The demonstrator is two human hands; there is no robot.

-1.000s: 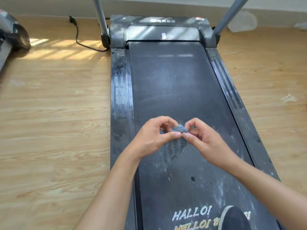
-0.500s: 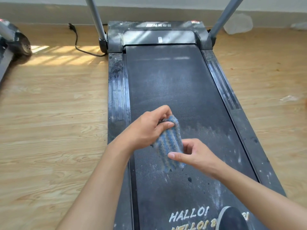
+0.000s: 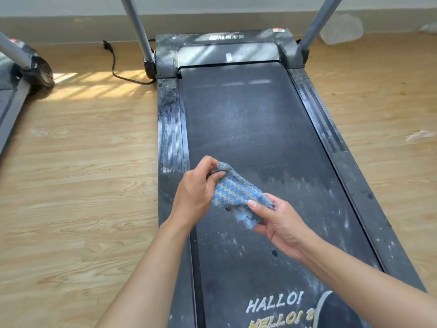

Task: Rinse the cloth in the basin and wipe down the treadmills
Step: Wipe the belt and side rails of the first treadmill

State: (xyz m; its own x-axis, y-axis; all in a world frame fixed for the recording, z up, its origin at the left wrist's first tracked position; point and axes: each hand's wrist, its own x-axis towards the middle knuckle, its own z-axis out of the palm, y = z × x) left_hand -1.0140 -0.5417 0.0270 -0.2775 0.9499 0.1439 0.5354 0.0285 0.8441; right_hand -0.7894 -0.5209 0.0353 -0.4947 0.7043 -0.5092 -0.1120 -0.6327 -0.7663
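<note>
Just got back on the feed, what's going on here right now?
A person holds a blue-and-grey striped terry cloth in both hands over the dusty black belt of a treadmill. The left hand pinches the cloth's upper corner and the right hand grips its lower end, stretching it between them. Whitish dust and smears cover much of the belt. No basin is in view.

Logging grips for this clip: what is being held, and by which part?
The blue cloth: left hand pinches its upper corner, right hand its lower end.
</note>
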